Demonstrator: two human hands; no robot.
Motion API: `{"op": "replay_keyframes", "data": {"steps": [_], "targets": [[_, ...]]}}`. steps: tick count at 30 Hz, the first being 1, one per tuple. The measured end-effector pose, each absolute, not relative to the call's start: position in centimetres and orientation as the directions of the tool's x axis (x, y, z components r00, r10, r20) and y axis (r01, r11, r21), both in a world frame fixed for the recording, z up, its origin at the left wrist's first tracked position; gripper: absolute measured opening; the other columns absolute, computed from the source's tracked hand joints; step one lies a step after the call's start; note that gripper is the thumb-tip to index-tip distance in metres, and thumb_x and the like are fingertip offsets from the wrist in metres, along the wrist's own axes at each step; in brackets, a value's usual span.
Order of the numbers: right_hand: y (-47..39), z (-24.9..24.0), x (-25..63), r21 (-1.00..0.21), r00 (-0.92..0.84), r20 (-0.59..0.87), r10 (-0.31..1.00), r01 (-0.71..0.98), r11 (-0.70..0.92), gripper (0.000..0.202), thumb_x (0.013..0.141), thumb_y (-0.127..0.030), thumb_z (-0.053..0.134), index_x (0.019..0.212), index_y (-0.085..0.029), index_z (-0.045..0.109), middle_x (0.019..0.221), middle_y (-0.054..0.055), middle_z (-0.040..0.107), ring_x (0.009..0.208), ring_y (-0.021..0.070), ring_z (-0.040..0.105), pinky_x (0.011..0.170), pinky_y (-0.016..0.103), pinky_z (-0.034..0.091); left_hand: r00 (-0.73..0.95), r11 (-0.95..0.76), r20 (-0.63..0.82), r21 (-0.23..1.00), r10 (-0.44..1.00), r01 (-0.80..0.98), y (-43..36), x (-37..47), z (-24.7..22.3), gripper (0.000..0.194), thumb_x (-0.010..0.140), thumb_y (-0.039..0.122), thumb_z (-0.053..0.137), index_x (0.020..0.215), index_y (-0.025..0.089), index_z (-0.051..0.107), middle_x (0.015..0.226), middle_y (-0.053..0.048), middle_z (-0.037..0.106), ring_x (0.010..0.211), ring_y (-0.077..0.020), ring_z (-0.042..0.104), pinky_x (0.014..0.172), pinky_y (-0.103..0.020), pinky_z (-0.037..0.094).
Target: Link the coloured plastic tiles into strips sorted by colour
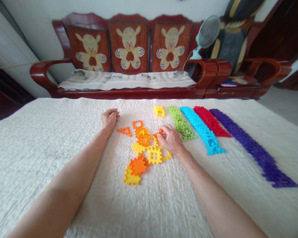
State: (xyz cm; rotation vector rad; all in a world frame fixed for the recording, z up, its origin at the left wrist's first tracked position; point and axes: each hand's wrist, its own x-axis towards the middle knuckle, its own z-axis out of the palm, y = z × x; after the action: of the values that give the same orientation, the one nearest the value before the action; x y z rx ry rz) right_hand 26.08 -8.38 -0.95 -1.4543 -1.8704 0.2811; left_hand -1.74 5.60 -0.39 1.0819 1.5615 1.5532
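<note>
Yellow toothed plastic tile (131, 178): camera-side of left hand (110, 117), loosely closed beside orange plastic triangle (124, 132). Right hand (171, 137): pinching orange plastic piece (159, 132). At its right: plastic strips (200, 128) of green, blue, red, purple, apparently separated by colour.

The right hand (169, 137) pinches an orange piece (156, 135) while the curled left hand (110, 117) rests near an orange triangle (124, 131).

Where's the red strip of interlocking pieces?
The red strip lies right of centre in the head view, between the light-blue strip and purple strip.
</note>
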Motion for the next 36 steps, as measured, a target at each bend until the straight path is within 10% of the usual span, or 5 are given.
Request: {"op": "replay_keyframes", "data": {"steps": [11, 25, 36], "targets": [[-9.1, -0.3, 26.2, -0.708, -0.088, 0.322, 0.943, 0.638, 0.302, 0.017, 0.083, -0.021, 0.056, 0.091, -0.021, 0.07, 0.08, 0.0, 0.073, 0.071, 0.015, 0.066, 0.072, 0.026, 0.051, -0.423, -0.058, 0.092, 0.994, 0.901, 0.091, 5.8, -1.8, -0.6, 0.032, 0.06, 0.02, 0.049, 0.085, 0.017, 0.068, 0.078, -0.005, 0.069, 0.063, -0.0121, 0.063, 0.054, -0.021, 0.045], [-6.1, -0.1, 21.5, -0.474, -0.31, 0.291, 0.905, 0.775, 0.418, 0.048, 0.076, -0.029, 0.074, 0.121, -0.019, 0.063, 0.12, 0.011, 0.068, 0.113, 0.0275, 0.061, 0.103, 0.046, 0.044, -0.421, -0.085, 0.098, 0.995, 0.902, 0.048, 5.9, -1.7, -0.7, 0.031, 0.059, 0.019, 0.05, 0.083, 0.014, 0.069, 0.073, -0.003, 0.067, 0.058, -0.0111, 0.061, 0.05, -0.02, 0.042], [-6.5, -0.9, 21.4, -0.684, -0.215, 0.485, 0.847, 0.511, 0.521, 0.059, 0.071, -0.003, 0.058, 0.126, -0.023, 0.057, 0.115, 0.007, 0.06, 0.102, 0.0177, 0.062, 0.087, 0.031, 0.053, -0.422, -0.083, 0.1, 0.995, 0.901, 0.057, 5.9, -1.7, -0.7, 0.03, 0.059, 0.019, 0.05, 0.083, 0.015, 0.069, 0.072, -0.003, 0.067, 0.058, -0.011, 0.061, 0.051, -0.019, 0.042]]}}
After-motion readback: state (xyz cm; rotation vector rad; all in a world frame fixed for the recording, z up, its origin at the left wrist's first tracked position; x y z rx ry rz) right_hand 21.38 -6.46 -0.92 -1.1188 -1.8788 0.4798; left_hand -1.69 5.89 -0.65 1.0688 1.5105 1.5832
